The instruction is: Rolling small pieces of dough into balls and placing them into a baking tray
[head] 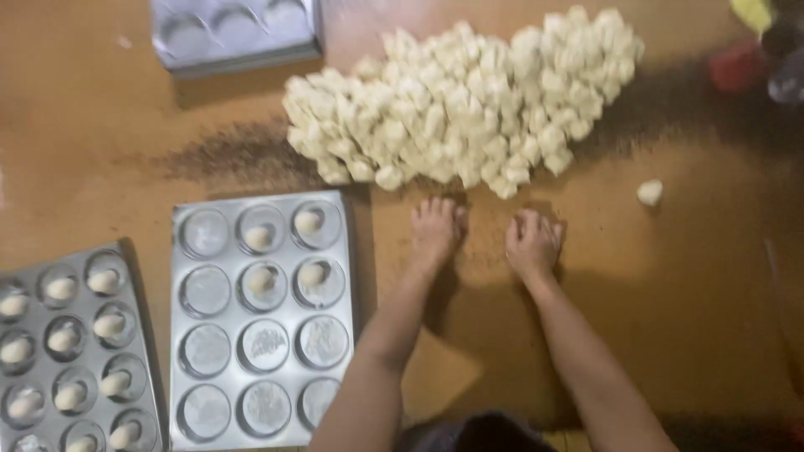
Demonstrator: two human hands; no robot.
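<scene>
Both the left hand (435, 230) and right hand (533, 243) are pressing palm-down on the table (687, 276), apparently rolling dough; whether either is cupping a piece cannot be told. The dough pile (461, 100) is lying at twelve o'clock, the muffin tray (352, 276) at nine.

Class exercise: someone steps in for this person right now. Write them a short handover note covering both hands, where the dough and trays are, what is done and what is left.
Left hand: palm down on the table, just below the dough pile; whether it covers a piece cannot be told.
Right hand: curled on the table beside it, same doubt.
One loose piece lies right of the pile.
Middle tray: four balls in its top cups, the other cups without dough.
Left tray: a ball in nearly every visible cup.
A further tray sits at the top, without dough.
Left: the big pile, and the middle tray's open cups.
</scene>
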